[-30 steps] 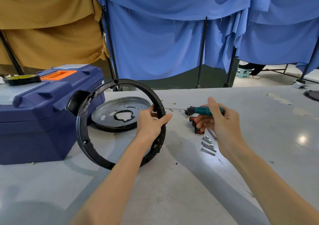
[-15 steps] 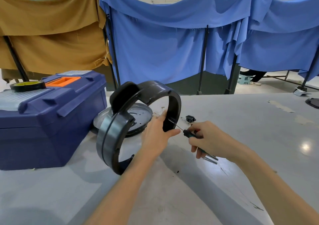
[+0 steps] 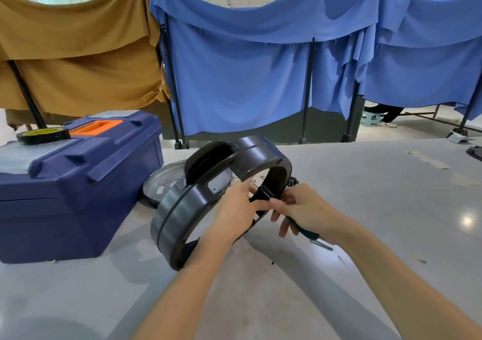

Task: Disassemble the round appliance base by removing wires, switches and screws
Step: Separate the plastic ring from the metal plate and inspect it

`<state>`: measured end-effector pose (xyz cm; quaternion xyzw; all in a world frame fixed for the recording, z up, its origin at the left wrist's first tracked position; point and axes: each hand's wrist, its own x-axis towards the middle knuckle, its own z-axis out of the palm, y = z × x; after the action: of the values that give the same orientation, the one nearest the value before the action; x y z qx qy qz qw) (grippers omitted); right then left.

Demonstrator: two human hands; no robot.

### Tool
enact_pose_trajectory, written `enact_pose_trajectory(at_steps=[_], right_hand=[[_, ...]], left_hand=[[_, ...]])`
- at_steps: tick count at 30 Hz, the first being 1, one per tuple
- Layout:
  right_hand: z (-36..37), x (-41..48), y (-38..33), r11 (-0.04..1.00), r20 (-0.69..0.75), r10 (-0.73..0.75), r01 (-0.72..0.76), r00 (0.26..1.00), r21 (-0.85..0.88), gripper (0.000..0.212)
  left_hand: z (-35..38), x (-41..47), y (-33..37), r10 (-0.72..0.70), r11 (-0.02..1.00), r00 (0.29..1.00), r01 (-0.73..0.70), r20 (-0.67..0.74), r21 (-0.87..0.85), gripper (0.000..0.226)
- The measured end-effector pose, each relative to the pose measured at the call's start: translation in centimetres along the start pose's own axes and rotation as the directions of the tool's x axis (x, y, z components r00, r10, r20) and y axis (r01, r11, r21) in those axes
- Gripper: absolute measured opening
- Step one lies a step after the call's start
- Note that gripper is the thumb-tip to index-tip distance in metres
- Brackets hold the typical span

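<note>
Table (image 3: 391,196): left hand (image 3: 236,209) grips ring (image 3: 177,217), right hand (image 3: 302,206) grips screwdriver (image 3: 309,233).

Bare left hand (image 3: 236,210) and right hand (image 3: 306,209), bare forearms (image 3: 182,287).

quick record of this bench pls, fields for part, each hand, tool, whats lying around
part: black round plastic ring base, upright on its edge on the grey table
left grip: holds the ring's right rim
right grip: holds green-handled screwdriver, thumb and forefinger at the rim
behind ring: round silver metal plate, lying flat
far left: dark blue plastic toolbox
loose: silver metal pins by the right wrist
</note>
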<state>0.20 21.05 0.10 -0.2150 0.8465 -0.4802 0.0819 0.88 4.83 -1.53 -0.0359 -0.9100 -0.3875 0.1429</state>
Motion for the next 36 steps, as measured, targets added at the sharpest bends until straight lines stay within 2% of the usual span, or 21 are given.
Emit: enact_pose_trajectory(at_steps=[3, 7, 10, 12, 14, 16, 20, 25, 28, 32, 36], right_hand=[[0.2, -0.2, -0.2, 1.000, -0.025, -0.012, 0.012, 1.000, -0.008, 0.024], [0.4, -0.4, -0.5, 0.997, -0.070, -0.014, 0.009, 0.997, -0.074, 0.044], [0.6, -0.2, -0.5, 0.989, -0.103, 0.002, -0.018, 0.995, -0.149, 0.049], [0.6, -0.2, -0.3, 0.985, -0.092, 0.010, -0.025, 0.996, -0.171, 0.046], [0.2, -0.3, -0.1, 0.985, -0.052, 0.006, -0.015, 0.999, -0.174, 0.034], [0.0, -0.4, 0.0, 0.993, -0.011, 0.004, -0.005, 1.000, -0.118, 0.026], [0.0, -0.3, -0.2, 0.999, -0.001, 0.028, -0.028, 1.000, 0.032, 0.028], [0.3, -0.3, 0.2, 0.997, -0.050, 0.008, -0.012, 0.999, -0.076, 0.023], [0.3, -0.3, 0.3, 0.999, -0.043, 0.006, -0.009, 0.999, -0.048, 0.019], [0.5, -0.1, 0.4, 0.999, -0.078, 0.025, -0.023, 0.997, 0.029, 0.029], [0.6, -0.3, 0.5, 1.000, -0.100, 0.000, -0.002, 0.995, -0.014, 0.029]], left_hand=[[-0.2, 0.1, -0.2, -0.038, 0.998, 0.999, 0.037, -0.016, -0.059, 0.045], [-0.8, -0.1, -0.1, -0.012, 0.982, 1.000, 0.008, -0.020, -0.190, 0.056], [-1.2, -0.2, -0.2, 0.002, 0.970, 0.999, -0.013, -0.044, -0.245, 0.055], [-1.4, -0.2, -0.2, 0.006, 0.964, 0.999, -0.017, -0.044, -0.265, 0.057], [-1.5, -0.1, -0.2, 0.011, 0.964, 0.999, -0.018, -0.031, -0.264, 0.059], [-1.7, -0.1, -0.2, 0.013, 0.965, 1.000, -0.019, -0.028, -0.263, 0.057], [-1.7, -0.1, -0.3, 0.038, 0.970, 0.999, -0.038, -0.006, -0.238, 0.048], [-1.8, -0.2, 0.0, 0.057, 0.970, 0.998, -0.057, -0.010, -0.234, 0.048], [-1.9, -0.3, 0.0, 0.048, 0.969, 0.999, -0.047, -0.003, -0.242, 0.043], [-1.6, -0.2, 0.1, 0.047, 0.971, 0.999, -0.043, 0.009, -0.236, 0.038], [-1.6, -0.4, 0.1, 0.071, 0.973, 0.997, -0.063, 0.026, -0.223, 0.040]])
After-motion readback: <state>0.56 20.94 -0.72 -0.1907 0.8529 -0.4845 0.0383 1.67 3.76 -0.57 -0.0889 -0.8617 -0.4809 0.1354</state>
